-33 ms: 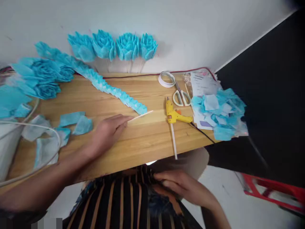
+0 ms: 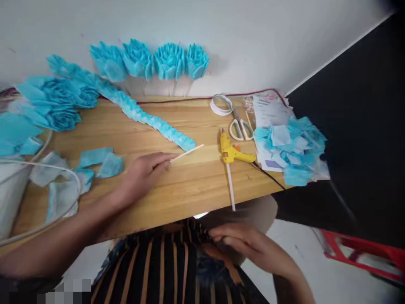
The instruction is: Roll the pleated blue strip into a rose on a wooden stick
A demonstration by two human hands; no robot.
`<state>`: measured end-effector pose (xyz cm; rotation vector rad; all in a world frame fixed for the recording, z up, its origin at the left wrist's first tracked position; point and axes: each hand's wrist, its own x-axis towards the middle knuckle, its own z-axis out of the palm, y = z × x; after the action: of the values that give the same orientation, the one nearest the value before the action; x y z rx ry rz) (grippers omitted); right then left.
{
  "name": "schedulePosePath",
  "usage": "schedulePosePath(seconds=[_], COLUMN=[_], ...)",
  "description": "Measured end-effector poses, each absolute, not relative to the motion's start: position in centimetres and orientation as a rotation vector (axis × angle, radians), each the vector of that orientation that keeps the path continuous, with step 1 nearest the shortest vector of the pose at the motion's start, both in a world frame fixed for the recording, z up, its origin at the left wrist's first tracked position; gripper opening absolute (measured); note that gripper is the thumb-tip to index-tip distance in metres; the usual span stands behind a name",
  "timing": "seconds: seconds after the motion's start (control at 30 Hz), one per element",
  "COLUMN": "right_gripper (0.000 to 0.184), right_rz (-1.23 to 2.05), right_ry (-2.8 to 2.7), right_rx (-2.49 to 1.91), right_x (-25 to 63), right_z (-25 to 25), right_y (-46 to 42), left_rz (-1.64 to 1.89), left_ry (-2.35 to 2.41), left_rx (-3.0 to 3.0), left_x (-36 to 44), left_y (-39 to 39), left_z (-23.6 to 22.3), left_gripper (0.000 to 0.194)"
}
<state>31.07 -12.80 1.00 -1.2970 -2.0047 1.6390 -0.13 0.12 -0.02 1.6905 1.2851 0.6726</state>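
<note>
Across the wooden table (image 2: 196, 181): same layout as the frame just prior; nothing added, nothing taken away.
Pleated blue strip (image 2: 147, 118): laid diagonally, from the flower pile (image 2: 58, 101) down to mid-table; unmoved, lower end right by the held stick.
Row of four blue flowers (image 2: 169, 61): upright on thin stems against the wall (image 2: 247, 50); unchanged.
Heap of blue pieces (image 2: 299, 143): on the papers (image 2: 268, 105), right end of table; untouched.
Left hand (image 2: 142, 173): over the table, narrowed to a pinch on the thin stick (image 2: 187, 152); barely shifted.
Right hand (image 2: 242, 240): below the table edge, at the striped clothing (image 2: 158, 266); slid slightly rightward, partly curled; cannot tell if gripping cloth or anything else.
Yellow glue gun (image 2: 229, 155): right of the stick, white glue rod (image 2: 230, 185) poking past the table edge; in neither hand.
Scissors (image 2: 241, 128): just behind the glue gun, next to the tape roll (image 2: 220, 112); unmoved.
Thin stick: angled up and right from the pinch, alongside the strip end; cannot tell if touching.
Stick tip: raised a touch; reads as fine adjustment only, work apparently at the same stage.
</note>
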Motion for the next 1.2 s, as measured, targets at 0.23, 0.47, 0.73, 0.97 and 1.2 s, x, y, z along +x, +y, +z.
schedulePosePath(seconds=[0.23, 0.47, 0.73, 0.97, 1.2], right_gripper=[0.037, 0.043, 0.047, 0.05, 0.052], right_rz=[0.577, 0.15, 0.39, 0.698, 0.714], right_ry=[-2.114, -2.156, -2.383, -2.231, -2.175], right_rx=[-1.403, -1.315, -1.706, -1.655, -1.659], right_x=[29.4, 27.6, 25.0, 24.3, 23.6], right_z=[4.1, 5.2, 1.6, 0.4, -0.7], right_y=[-6.4, 1.3, 7.0, 7.7, 7.3], left_rz=[0.479, 0.523, 0.756, 0.547, 0.455], left_ry=[1.033, 1.3, 1.431, 1.522, 1.531], left_rx=[1.307, 1.785, 2.255, 2.305, 2.255], left_x=[-0.7, -2.2, -2.1, -2.0, -2.1], left_y=[0.5, 0.6, -0.1, -0.6, -0.4], left_z=[0.5, 1.0, -1.7, -1.8, -2.0], left_gripper=[0.045, 0.045, 0.045, 0.047, 0.049])
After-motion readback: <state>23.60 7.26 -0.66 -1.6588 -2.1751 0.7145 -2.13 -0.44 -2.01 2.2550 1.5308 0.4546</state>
